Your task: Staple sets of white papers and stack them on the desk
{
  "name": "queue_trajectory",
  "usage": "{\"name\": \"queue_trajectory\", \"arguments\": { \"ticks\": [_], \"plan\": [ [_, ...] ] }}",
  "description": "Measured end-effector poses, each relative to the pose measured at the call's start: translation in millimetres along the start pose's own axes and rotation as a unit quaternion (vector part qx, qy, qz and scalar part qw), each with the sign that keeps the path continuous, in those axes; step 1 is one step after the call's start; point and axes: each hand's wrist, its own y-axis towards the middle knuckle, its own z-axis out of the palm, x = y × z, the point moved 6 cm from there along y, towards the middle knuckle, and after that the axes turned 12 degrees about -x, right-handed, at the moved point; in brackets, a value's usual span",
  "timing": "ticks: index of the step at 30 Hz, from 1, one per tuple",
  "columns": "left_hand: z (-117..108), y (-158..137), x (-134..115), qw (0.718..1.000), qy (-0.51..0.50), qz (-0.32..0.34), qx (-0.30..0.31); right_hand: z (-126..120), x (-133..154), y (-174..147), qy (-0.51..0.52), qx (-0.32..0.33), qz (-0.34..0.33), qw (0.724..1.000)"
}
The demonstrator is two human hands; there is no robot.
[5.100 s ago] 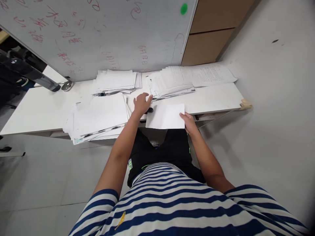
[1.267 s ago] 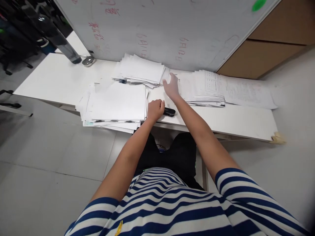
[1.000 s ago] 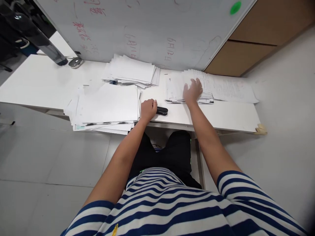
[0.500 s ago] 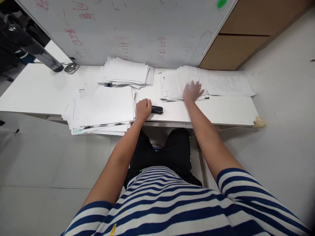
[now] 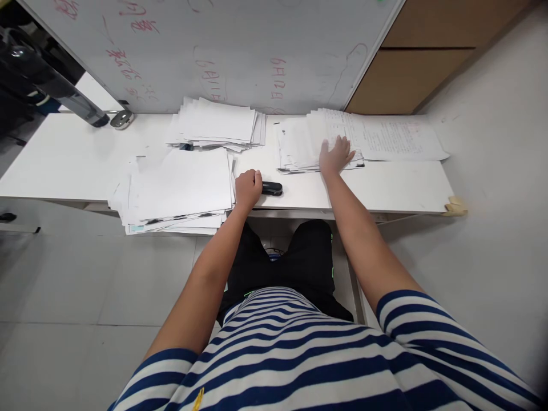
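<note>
My left hand (image 5: 248, 189) is closed around a black stapler (image 5: 272, 189), which rests on the white table; its far end sticks out to the right of my fingers. My right hand (image 5: 337, 156) lies with fingers spread on a stack of papers (image 5: 295, 145). From under that hand, a written sheet (image 5: 398, 137) reaches out to the right. Left of the stapler sits a large pile of white papers (image 5: 184, 182), partly overhanging the table's front edge. Behind it lies another paper stack (image 5: 220, 123).
A whiteboard (image 5: 240, 51) with red writing stands along the back of the table (image 5: 55, 154). At the back left are a computer mouse (image 5: 122, 119) and a dark clear bottle (image 5: 81, 103). Brown boxes (image 5: 411, 80) stand behind on the right, beside a pale wall (image 5: 505, 142).
The view has shifted slightly. My right hand stays on the papers, its fingers a little differently placed. My left hand keeps its grip on the stapler.
</note>
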Motion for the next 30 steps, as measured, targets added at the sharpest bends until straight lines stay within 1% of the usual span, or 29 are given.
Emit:
{"name": "queue_trajectory", "arguments": {
  "ticks": [3,8,12,17,21,23,27,30],
  "plan": [
    [0.4,0.2,0.5,1.000,-0.003,-0.002,0.001,-2.2,-1.8,0.2,-0.011,-0.004,0.020,1.000],
    [0.1,0.1,0.6,1.000,-0.005,-0.009,0.003,-7.1,-2.0,2.2,-0.043,0.023,0.027,0.998],
    [0.0,-0.1,0.2,1.000,-0.002,-0.013,0.008,-16.7,1.5,9.5,-0.078,0.034,-0.012,0.996],
    [0.2,-0.2,0.8,1.000,-0.001,-0.021,0.010,-29.0,12.1,17.4,-0.145,0.060,-0.051,0.986],
    [-0.8,-0.4,0.0,1.000,0.013,-0.018,0.010,-31.2,20.1,21.1,-0.181,0.111,-0.067,0.975],
    [-1.4,-0.4,-0.7,1.000,0.021,-0.015,0.011,-30.5,21.1,24.1,-0.186,0.127,-0.074,0.971],
    [-1.2,-0.3,-0.8,1.000,0.023,-0.014,0.015,-27.5,17.7,32.3,-0.174,0.131,-0.083,0.972],
    [-0.6,-0.2,0.2,1.000,0.016,-0.014,0.007,-25.5,10.6,38.2,-0.135,0.106,-0.068,0.983]
  ]
}}
